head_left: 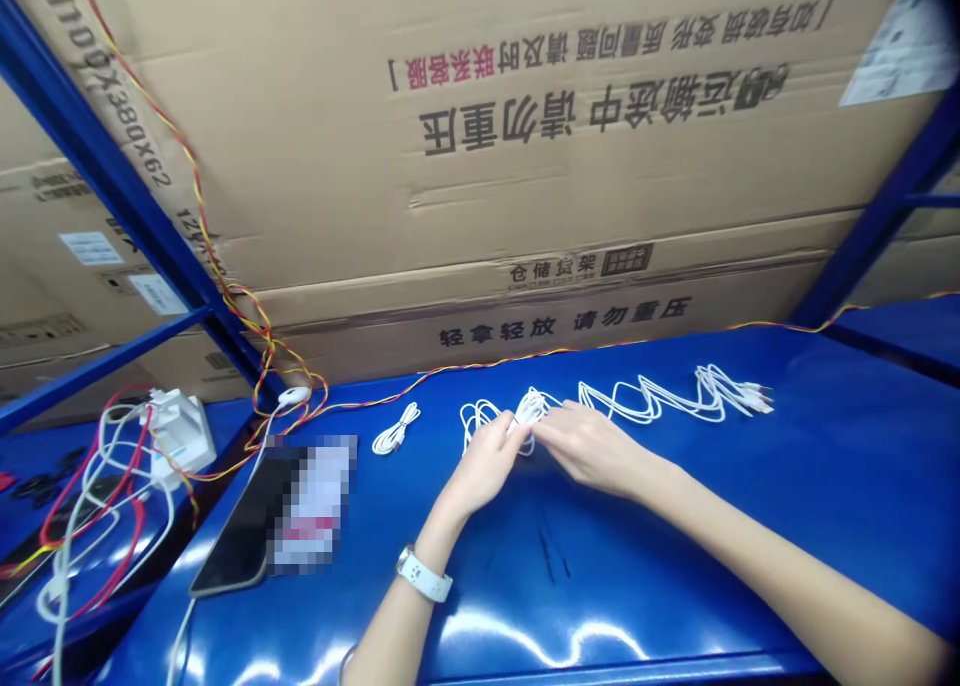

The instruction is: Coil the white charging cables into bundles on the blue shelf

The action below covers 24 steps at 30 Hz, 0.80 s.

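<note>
My left hand [491,459] is closed on a bunched white cable [531,407], just above the blue shelf. Against the same bunch, my right hand [589,444] has its fingers pinched together on the cable; the fingertips are partly hidden. Loose loops of white cable [480,418] lie behind my left hand. To the right, long white cables [660,398] stretch in zigzag folds, with their plug ends [754,398] at the far right. A small coiled white cable [396,430], tied in a bundle, rests by itself to the left.
A dark phone [244,526] lies on the blue shelf [600,586] beside a blurred-out patch [319,506]. Tangled red and white cords surround a white power block [182,436] at left. Large cardboard boxes [525,216] stand behind, with a red-yellow twisted wire [480,366] along their base.
</note>
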Motion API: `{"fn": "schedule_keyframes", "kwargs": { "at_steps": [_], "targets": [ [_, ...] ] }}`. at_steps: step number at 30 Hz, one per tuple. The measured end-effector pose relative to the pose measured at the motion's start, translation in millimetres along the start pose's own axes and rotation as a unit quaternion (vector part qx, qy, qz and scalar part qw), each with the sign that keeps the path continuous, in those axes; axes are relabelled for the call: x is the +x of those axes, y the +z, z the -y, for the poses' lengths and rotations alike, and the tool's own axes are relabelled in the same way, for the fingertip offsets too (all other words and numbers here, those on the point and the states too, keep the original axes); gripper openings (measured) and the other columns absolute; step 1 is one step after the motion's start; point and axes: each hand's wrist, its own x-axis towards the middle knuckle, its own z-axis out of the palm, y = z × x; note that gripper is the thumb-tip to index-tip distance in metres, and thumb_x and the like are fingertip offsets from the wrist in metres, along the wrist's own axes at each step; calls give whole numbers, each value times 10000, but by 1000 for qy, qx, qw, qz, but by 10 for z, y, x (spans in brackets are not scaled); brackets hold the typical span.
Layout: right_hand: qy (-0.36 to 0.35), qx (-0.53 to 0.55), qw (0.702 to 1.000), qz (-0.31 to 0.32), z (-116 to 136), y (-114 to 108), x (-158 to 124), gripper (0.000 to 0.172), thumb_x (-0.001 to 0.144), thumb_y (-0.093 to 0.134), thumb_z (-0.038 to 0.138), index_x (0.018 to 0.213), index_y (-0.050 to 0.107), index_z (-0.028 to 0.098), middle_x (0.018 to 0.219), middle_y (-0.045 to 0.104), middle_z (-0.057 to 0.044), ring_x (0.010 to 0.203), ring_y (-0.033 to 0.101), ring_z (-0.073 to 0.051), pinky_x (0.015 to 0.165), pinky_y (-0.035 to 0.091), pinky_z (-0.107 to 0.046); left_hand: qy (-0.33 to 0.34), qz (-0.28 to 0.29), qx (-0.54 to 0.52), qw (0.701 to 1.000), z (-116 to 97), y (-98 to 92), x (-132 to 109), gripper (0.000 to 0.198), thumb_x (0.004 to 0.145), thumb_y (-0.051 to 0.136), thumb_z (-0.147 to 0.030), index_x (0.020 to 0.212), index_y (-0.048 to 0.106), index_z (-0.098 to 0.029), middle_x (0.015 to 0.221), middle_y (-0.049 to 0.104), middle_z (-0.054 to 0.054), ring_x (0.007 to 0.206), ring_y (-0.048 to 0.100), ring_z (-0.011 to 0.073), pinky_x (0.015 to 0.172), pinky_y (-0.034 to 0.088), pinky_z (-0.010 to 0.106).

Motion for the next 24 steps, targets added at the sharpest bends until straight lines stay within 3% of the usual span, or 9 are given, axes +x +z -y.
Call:
{"fn": "schedule_keyframes", "kwargs": {
  "at_steps": [3,9,20,24],
  "targets": [
    [10,-15,1000,5,16,-30,-1,225,865,377,148,771,581,160,689,611,-64,613,510,-158,644,322,-296,86,-18,128,988,26,-3,-4,272,894,360,-388,713,422,-196,657,458,-16,626,400,127,596,294,256],
    [90,11,995,43,73,-104,4,182,807,434,170,689,573,168,557,594,-24,497,481,-120,525,213,-247,117,17,245,962,121,84,3,168,914,324,-293,843,446,-202,804,558,21,732,523,158,666,384,272],
    [134,113,984,29,168,63,8,261,875,358,195,704,555,168,575,577,-19,502,487,-113,520,238,-229,65,20,399,914,31,82,-9,193,921,303,-231,941,486,-172,935,625,81,854,619,195,719,458,299],
    [140,129,981,40,220,104,20,265,881,357,192,720,564,163,607,597,-30,530,514,-119,529,259,-228,19,34,475,879,-22,87,-18,203,920,320,-226,979,505,-166,949,644,91,887,636,210,716,464,293]
  ]
}}
